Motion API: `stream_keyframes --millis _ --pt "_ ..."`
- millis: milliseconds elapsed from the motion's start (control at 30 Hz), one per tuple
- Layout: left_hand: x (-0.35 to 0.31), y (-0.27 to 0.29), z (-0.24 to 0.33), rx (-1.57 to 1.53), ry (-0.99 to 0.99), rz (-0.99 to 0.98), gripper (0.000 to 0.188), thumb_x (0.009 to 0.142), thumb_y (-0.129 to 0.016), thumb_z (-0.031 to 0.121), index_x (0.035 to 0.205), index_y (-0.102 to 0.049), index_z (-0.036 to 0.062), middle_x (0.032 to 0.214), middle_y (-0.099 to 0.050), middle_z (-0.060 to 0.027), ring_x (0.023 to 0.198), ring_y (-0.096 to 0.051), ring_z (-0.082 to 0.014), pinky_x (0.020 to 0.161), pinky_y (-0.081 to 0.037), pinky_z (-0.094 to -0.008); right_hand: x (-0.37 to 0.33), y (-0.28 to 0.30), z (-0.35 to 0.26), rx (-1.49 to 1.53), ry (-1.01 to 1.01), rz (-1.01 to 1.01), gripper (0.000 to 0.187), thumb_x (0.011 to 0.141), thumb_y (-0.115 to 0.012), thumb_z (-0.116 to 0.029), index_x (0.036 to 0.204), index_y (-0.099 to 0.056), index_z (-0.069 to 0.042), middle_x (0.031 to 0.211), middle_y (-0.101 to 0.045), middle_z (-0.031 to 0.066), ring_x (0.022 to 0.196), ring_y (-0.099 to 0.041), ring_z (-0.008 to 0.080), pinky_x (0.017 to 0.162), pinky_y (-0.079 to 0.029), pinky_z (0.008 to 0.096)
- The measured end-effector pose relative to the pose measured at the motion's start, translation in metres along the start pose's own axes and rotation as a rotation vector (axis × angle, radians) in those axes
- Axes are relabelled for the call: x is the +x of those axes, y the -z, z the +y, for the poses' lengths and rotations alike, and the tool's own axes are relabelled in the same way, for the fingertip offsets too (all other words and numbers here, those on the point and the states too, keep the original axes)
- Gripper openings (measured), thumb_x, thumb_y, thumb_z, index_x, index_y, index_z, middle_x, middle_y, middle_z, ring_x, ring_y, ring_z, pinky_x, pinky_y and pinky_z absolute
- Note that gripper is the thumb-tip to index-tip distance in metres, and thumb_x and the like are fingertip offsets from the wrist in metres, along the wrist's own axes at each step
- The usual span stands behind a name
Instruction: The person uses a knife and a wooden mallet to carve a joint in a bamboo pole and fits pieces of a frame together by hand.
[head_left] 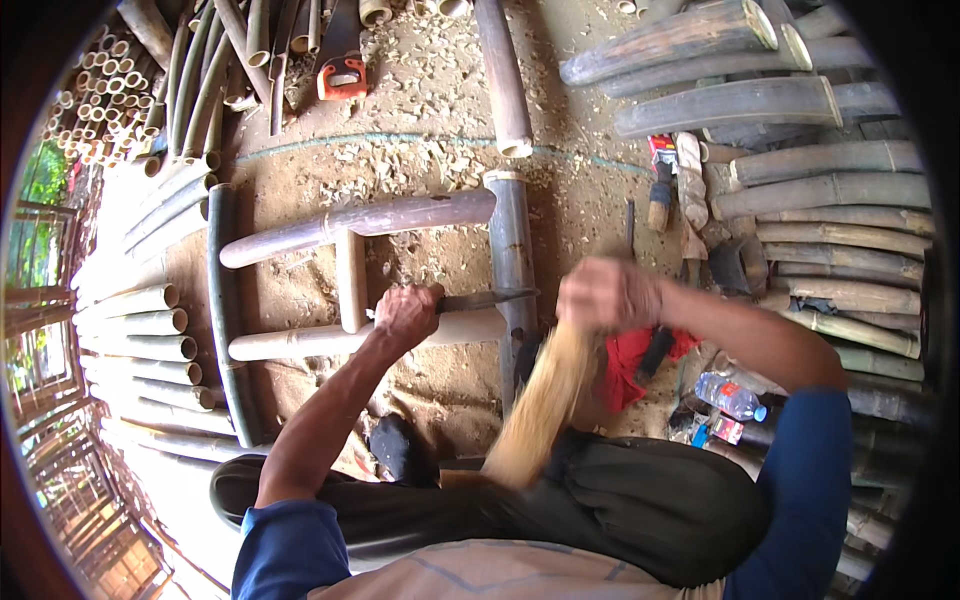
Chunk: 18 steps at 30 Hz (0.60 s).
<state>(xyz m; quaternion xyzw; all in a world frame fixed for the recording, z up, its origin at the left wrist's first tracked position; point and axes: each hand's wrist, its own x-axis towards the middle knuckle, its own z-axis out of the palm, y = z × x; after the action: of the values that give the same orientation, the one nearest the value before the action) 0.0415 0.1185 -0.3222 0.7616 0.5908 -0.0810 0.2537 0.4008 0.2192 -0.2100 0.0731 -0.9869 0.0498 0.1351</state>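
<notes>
Looking pale, blurred — wooden piece [543, 408]

No word or number could be read with certainty. A blue label [718, 390] with a red-orange patch was seen around a clear plastic bottle [745, 405], laid on its side at the right, but its lettering was too small to be made out. Just below the bottle, a small pinkish-red packet [728, 431] was seen, its markings left indistinct. Farther up, a red-and-white packet [662, 150] was seen, its print likewise too fine to be deciphered.
</notes>
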Motion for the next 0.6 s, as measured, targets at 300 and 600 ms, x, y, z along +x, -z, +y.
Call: stream_keyframes --millis 300,600 --pt "0.010 0.001 0.003 0.000 -0.001 -0.036 0.015 0.100 -0.048 0.014 0.100 -0.062 0.0114 0.073 -0.067 -0.0143 0.061 -0.066 -0.0295 0.059 -0.055 -0.0502 -0.034 -0.001 0.000 -0.050 -0.433 -0.396 0.068 0.067 -0.088 -0.042 0.110 -0.054 -0.002 0.097 -0.063 0.0151 0.091 -0.067 0.0288 0.075 -0.058 0.0429" --pt "0.009 0.014 0.007 0.023 -0.004 -0.117 0.018 0.103 -0.042 0.014 0.105 -0.059 0.0092 0.093 -0.067 -0.0181 0.077 -0.069 -0.0316 0.068 -0.057 -0.0483 -0.037 0.018 0.009 -0.082 -0.518 -0.480 0.072 0.063 -0.091 -0.038 0.117 -0.056 -0.005 0.111 -0.065 0.0173 0.103 -0.067 0.0335 0.085 -0.054 0.0474"
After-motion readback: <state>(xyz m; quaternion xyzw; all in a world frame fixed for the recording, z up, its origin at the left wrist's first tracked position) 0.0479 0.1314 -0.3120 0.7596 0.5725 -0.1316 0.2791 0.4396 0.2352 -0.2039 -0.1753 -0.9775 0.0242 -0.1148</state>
